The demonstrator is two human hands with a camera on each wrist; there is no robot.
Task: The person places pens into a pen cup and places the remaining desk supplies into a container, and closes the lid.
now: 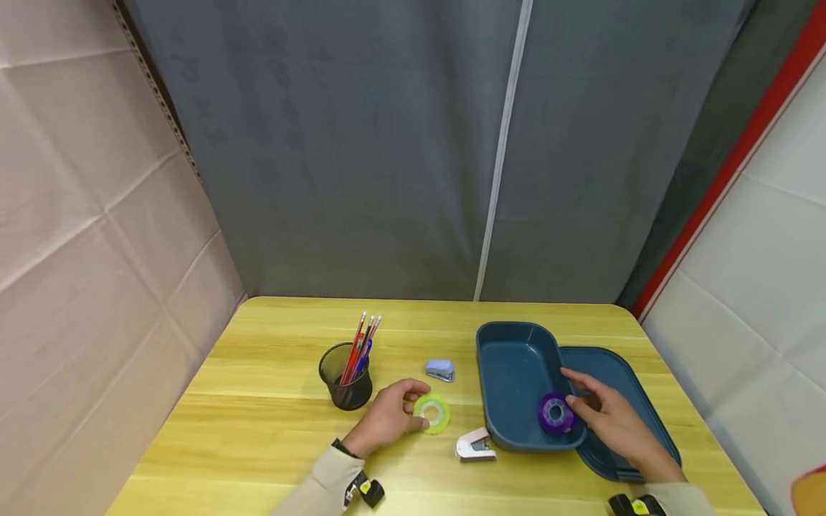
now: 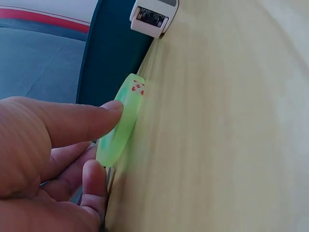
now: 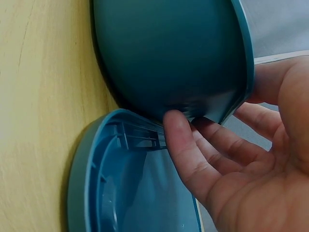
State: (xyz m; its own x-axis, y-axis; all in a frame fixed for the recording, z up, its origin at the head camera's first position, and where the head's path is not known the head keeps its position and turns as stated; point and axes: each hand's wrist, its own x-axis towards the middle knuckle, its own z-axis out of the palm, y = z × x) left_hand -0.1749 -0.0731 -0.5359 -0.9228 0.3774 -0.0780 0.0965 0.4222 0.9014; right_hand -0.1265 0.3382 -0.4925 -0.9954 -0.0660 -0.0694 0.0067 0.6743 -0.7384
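Observation:
My left hand (image 1: 390,418) pinches a yellow-green tape roll (image 1: 444,416) between thumb and fingers. In the left wrist view, the tape roll (image 2: 124,128) stands on edge close to the tabletop. On the right, my right hand (image 1: 606,416) grips the side of a dark blue box (image 1: 516,383), its thumb over the rim and other fingers along the outer wall. A purple tape roll (image 1: 547,424) sits inside that box near the thumb. The box wall (image 3: 169,53) hides my right thumb tip in the right wrist view.
A matching blue lid (image 1: 619,373) lies partly under the box's right side. By the box's near left corner is a white stapler (image 1: 470,447), with a small lilac stapler (image 1: 440,369) farther back. A black mesh cup (image 1: 351,396) holds several pencils and pens at left.

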